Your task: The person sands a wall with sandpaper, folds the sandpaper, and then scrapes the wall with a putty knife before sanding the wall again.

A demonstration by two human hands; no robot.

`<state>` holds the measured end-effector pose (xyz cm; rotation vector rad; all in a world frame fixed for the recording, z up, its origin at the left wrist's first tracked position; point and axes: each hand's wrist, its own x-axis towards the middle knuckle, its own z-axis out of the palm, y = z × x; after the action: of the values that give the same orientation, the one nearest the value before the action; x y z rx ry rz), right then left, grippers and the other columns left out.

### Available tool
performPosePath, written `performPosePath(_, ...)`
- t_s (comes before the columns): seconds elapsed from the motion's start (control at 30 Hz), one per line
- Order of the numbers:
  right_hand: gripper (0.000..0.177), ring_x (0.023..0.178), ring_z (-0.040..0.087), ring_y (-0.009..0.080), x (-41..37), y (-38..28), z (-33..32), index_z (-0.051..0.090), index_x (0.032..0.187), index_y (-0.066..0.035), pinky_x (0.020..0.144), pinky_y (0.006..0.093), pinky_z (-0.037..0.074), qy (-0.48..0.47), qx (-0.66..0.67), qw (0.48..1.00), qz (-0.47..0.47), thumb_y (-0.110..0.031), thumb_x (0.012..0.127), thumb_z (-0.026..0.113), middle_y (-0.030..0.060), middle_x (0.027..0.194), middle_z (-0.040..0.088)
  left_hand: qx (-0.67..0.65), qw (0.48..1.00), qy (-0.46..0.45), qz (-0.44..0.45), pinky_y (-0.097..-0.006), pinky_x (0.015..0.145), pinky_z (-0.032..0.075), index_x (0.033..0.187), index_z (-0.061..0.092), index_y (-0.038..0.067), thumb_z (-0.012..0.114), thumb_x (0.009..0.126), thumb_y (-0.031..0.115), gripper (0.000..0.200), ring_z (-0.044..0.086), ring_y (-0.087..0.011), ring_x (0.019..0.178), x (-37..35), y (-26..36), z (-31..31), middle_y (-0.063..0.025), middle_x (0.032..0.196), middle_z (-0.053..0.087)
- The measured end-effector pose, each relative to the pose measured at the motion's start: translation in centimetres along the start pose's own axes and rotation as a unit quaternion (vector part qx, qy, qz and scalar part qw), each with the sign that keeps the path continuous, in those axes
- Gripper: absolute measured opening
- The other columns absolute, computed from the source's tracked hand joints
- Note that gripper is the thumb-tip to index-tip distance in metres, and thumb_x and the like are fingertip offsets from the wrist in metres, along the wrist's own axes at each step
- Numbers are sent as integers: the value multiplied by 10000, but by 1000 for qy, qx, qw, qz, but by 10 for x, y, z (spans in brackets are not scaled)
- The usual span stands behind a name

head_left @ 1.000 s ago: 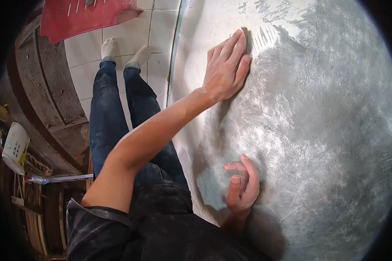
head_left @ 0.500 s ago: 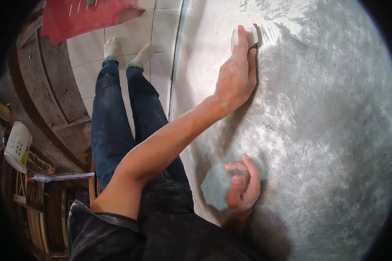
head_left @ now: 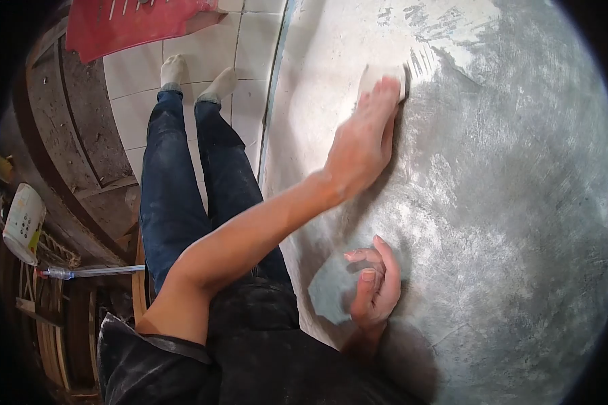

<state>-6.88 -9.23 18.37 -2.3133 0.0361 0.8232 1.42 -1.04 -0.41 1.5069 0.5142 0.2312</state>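
My left hand [head_left: 361,138] reaches across my body to the pale grey wall [head_left: 507,182]. It is closed on a small, flat, pale piece with a dark edge [head_left: 404,82], pressed against the coated surface. Its fingers are slightly smeared by motion, and they cover most of the piece. Streaky white coating [head_left: 452,30] lies beyond the fingertips. Lower down, my right hand [head_left: 378,283] is open, fingers curled and thumb apart, with nothing showing in it. Behind its fingers shows a bluish-grey patch [head_left: 331,290] with a clear edge.
My legs [head_left: 169,182] stretch over white floor tiles [head_left: 199,40] beside the surface's edge. A red plastic item with slots [head_left: 135,27] stands at the upper left. Left of me are a white tub [head_left: 24,219], a clear tube [head_left: 101,272] and wooden slats [head_left: 54,344].
My left hand has slid back toward me along the surface with the pale piece, and its fingers now lie closer together over it. My right hand has hardly moved.
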Motion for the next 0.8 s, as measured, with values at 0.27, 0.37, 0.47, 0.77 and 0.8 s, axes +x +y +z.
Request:
performPosePath(0.27,434,907,628,224,3,-3,-1,441,1348,86,866,358,471,-15,7,1000,16,-179,1005,456,181,969,670,0,999,-11,-42,-445,1140,314,1410,398,-49,491,1000,108,448,387,-416,1353,12,-1,3,-280,1420,440)
performPosePath(0.37,433,919,628,227,3,-5,-3,438,1351,87,876,358,466,-29,-3,999,31,-174,1006,435,181,981,671,-27,997,-34,-58,-449,1138,315,1407,400,-59,483,1010,142,453,371,-420,1362,8,-1,-2,-289,1430,423)
performPosePath(0.47,433,804,599,168,5,2,0,437,1357,83,784,305,469,-17,4,1000,-14,-167,1004,427,172,990,674,-19,998,-44,-40,-450,1133,319,1410,399,-62,474,1018,171,462,368,-422,1365,-10,3,-5,-297,1428,421)
performPosePath(0.77,442,684,510,94,3,4,-2,428,1368,76,650,232,418,-25,14,1000,-5,-198,1021,416,164,996,677,-20,984,-176,-28,-457,1189,165,1525,207,-2,497,989,367,713,125,-394,1478,4,-19,-25,-198,1592,192)
performPosePath(0.8,441,728,540,119,4,4,-2,428,1366,77,691,252,433,-23,11,1000,-10,-198,1022,417,169,995,676,-41,983,-179,8,-469,1187,169,1528,207,7,504,983,371,720,129,-392,1477,4,-28,-28,-184,1594,199)
